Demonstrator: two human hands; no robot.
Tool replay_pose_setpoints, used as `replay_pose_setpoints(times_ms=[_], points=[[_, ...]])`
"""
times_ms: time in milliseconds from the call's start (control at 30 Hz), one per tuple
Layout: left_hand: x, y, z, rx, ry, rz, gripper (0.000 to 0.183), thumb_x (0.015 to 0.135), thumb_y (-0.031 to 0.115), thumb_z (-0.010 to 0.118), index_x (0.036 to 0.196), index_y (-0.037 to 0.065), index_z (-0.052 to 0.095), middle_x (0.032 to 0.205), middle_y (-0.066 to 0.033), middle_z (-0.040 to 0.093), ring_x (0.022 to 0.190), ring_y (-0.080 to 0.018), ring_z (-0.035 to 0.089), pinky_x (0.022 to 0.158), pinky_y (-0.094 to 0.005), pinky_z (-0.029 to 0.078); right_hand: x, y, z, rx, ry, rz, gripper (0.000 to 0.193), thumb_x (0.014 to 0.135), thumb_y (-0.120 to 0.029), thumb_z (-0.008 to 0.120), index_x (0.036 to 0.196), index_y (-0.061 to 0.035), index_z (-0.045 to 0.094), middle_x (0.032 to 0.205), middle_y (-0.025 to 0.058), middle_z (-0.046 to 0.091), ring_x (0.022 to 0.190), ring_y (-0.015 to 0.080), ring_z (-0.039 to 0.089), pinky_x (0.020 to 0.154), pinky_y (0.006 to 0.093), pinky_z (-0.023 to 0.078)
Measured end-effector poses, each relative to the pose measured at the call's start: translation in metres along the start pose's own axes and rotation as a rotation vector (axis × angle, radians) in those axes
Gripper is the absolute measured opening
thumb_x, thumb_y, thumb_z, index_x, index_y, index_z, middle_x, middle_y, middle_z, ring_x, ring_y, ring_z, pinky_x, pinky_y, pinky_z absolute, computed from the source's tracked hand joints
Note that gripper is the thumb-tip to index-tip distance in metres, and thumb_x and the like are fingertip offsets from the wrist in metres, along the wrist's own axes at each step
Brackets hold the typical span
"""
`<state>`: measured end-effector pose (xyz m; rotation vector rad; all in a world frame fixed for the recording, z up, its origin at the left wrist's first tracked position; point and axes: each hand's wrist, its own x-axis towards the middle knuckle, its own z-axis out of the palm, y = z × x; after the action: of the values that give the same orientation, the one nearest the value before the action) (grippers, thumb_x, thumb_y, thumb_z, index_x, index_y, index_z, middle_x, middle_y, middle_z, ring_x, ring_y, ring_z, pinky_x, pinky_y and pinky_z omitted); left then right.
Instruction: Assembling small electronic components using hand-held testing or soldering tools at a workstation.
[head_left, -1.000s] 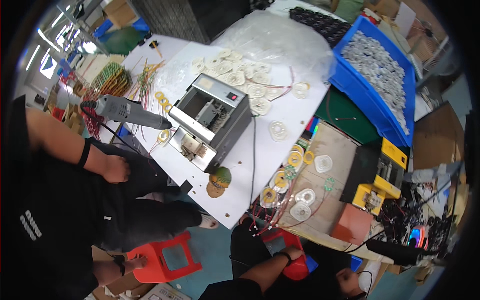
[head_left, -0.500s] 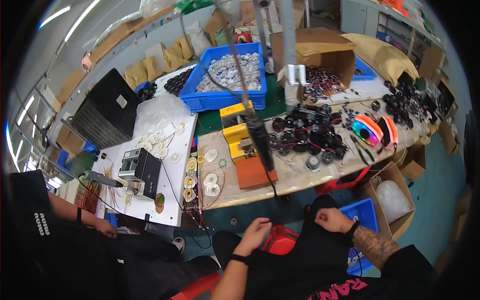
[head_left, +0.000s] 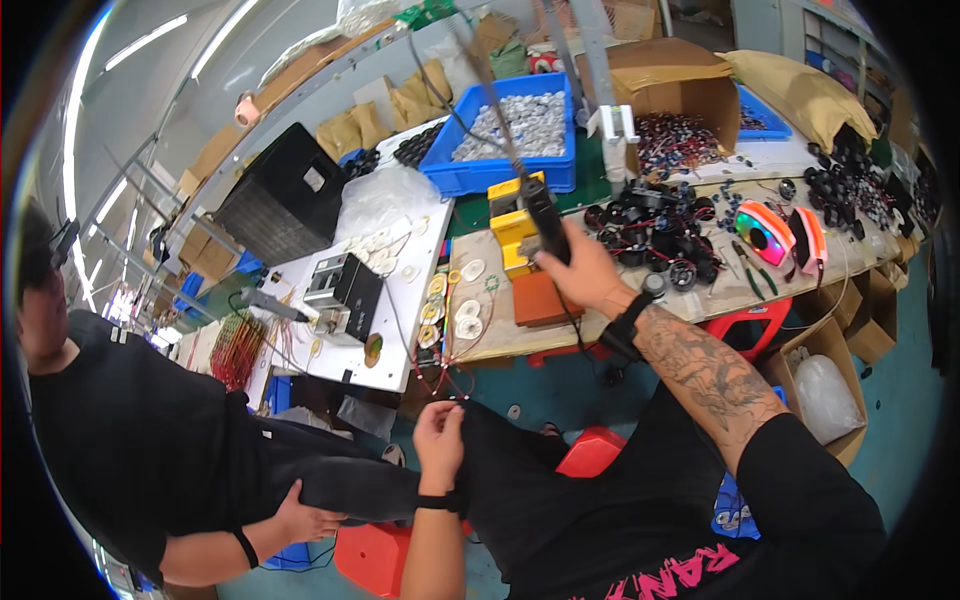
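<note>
My right hand is closed round the lower part of a black hanging tool, shaped like an electric screwdriver; its tip is hidden by the hand. Just behind it stands a yellow metal fixture, with an orange-brown block below my wrist. My left hand is above my lap with its fingers pinched together. Its fingertips are close to red wires drooping over the bench edge; whether they pinch a wire I cannot make out. White round discs lie on the bench.
A co-worker stands at the left beside a white table with a black machine. Black motor-like parts, pliers and a lit orange device lie at right. A blue bin stands behind.
My right hand has risen from my lap to the hanging tool and closed on it. My left hand has moved left toward the red wires. The view has turned left, showing more of the co-worker.
</note>
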<state>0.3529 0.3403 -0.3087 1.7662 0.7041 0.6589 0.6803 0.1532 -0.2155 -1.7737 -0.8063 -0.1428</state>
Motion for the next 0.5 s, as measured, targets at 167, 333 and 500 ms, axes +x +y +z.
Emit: replay_pose_setpoints(times_ms=[167, 333, 500], points=[[-0.012, -0.040, 0.024, -0.049, -0.082, -0.112, 0.012, 0.099, 0.008, 0.072, 0.109, 0.002, 0.071, 0.093, -0.0009, 0.071, 0.085, -0.0077, 0.065, 0.079, -0.0228, 0.052, -0.017, 0.006, -0.014, -0.003, 0.285, -0.011, 0.048, 0.098, -0.028, 0.070, 0.137, -0.0041, 0.052, 0.108, 0.0204, 0.072, 0.099, 0.0388, 0.072, 0.088, 0.0446, 0.055], [0.010, -0.021, 0.027, -0.040, -0.074, -0.097, 0.013, 0.099, 0.012, 0.073, 0.107, 0.001, 0.072, 0.090, -0.0001, 0.071, 0.080, -0.0069, 0.064, 0.074, -0.0242, 0.052, -0.021, -0.011, -0.051, 0.016, 0.322, -0.040, 0.055, 0.100, -0.021, 0.072, 0.143, -0.0037, 0.044, 0.106, 0.0119, 0.070, 0.093, 0.0183, 0.068, 0.081, 0.0339, 0.054], [0.091, 0.008, 0.028, 0.236, 0.038, 0.147, 0.015, 0.098, 0.010, 0.073, 0.106, -0.001, 0.071, 0.085, -0.0006, 0.070, 0.072, -0.0061, 0.062, 0.069, -0.0227, 0.051, -0.016, -0.041, -0.070, 0.125, 0.254, -0.001, 0.052, 0.100, -0.023, 0.075, 0.141, -0.0037, 0.050, 0.106, 0.0038, 0.065, 0.084, 0.0116, 0.062, 0.074, 0.0274, 0.051]])
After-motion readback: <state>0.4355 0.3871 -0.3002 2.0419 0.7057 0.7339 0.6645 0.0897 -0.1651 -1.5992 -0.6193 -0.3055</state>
